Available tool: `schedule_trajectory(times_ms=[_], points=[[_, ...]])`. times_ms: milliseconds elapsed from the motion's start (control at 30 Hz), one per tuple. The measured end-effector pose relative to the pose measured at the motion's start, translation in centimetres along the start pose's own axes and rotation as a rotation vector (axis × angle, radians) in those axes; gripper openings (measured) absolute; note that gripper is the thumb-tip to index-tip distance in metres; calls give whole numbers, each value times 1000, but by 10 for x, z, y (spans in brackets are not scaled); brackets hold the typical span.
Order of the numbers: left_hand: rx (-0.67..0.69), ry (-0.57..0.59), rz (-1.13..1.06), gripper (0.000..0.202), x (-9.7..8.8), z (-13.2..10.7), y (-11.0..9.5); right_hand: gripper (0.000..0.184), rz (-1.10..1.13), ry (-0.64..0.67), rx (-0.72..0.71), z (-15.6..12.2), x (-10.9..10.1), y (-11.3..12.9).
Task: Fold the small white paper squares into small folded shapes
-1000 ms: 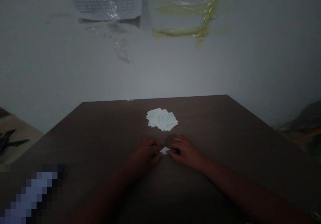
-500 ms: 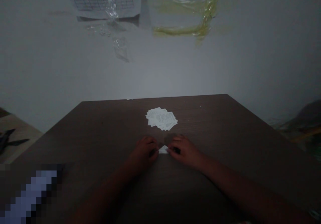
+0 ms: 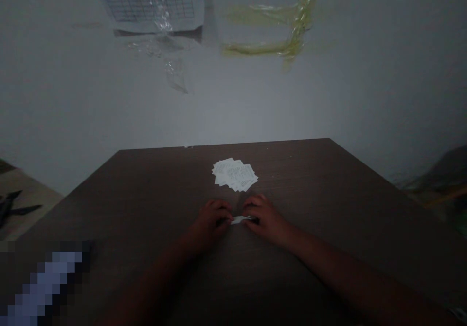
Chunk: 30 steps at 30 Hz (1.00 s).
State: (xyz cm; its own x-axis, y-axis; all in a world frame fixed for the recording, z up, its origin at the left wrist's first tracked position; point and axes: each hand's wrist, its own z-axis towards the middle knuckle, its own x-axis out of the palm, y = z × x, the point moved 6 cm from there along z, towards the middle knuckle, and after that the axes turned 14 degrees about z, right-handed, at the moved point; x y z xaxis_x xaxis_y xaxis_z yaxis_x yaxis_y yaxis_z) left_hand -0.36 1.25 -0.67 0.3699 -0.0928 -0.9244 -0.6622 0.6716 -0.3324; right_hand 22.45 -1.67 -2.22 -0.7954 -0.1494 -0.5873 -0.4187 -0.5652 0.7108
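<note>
A small folded piece of white paper (image 3: pixel 239 219) is stretched between my two hands, low over the table's near half. My left hand (image 3: pixel 211 220) pinches its left end with thumb and fingers. At the other end, my right hand (image 3: pixel 265 219) grips the paper the same way, and part of it is hidden by those fingers. Just beyond my hands lies a loose, fanned pile of printed white paper slips (image 3: pixel 234 174).
The brown wooden table (image 3: pixel 153 180) meets a pale wall (image 3: pixel 233 102) at its far edge. On the wall hang a taped grid sheet (image 3: pixel 146 0) and yellow tape (image 3: pixel 255 49). A dark tool-like object (image 3: pixel 14 208) lies on a lower surface at left. A pixelated patch covers the lower left corner.
The paper between my hands went from a small triangle shape to a narrower strip, as its top point folded down. Both hands stayed almost in place; the pile did not move.
</note>
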Motion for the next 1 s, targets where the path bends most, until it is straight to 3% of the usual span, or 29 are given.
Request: schedule_trajectory(times_ms=[167, 367, 700, 1000], points=[[-53, -37, 10, 13, -1, 2, 3, 14, 14, -19, 1, 1, 0, 0], [-25, -65, 80, 22, -3, -2, -9, 14, 10, -36, 25, 0, -1, 0], [-46, -14, 129, 22, 9, 2, -11, 17, 12, -75, 41, 1, 0, -2], [-173, -13, 135, 26, 11, 3, -4, 14, -186, -155, 144, -2, -9, -8]])
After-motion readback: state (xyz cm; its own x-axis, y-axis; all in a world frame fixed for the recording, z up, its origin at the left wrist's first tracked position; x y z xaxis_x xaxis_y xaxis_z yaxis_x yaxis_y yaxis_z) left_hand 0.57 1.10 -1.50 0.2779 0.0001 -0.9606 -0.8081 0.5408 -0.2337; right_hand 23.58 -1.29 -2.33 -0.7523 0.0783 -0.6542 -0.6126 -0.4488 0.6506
